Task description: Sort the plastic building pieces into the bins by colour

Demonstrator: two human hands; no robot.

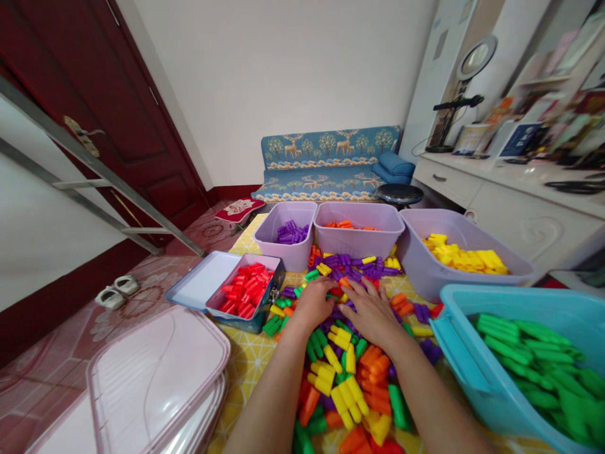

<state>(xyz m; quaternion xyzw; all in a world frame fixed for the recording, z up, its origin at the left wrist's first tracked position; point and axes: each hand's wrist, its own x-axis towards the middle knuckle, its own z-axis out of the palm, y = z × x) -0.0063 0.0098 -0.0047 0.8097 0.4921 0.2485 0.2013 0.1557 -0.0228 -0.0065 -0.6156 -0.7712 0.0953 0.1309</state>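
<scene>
Right now both hands are resting palm-down on the pile of mixed plastic pegs [340, 372] spread over the yellow-patterned bench [246, 359]. The left hand [314, 302] is lying with fingers curled onto green and yellow pieces at about 11 o'clock of the heap; its grip is looking loose, and whether it is pinching a peg I cannot tell. The right hand [373, 312] is lying flat just beside it, fingers spread wide over purple and red pieces, clasping nothing that shows.

Bins are ringing the pile, each holding one colour, likely so every one sits within reach: the red pegs [243, 290] in a blue-rimmed box at 10 o'clock, the purple bin [283, 236] and the orange bin [357, 230] at 12 o'clock, the yellow bin [463, 252] at 1 o'clock, and the teal bin of green pegs [520, 366] at 3 o'clock. Pale pink lids [155, 372] are lying stacked at 8 o'clock. Loose pegs are crowding the space between the hands and the far bins.
</scene>
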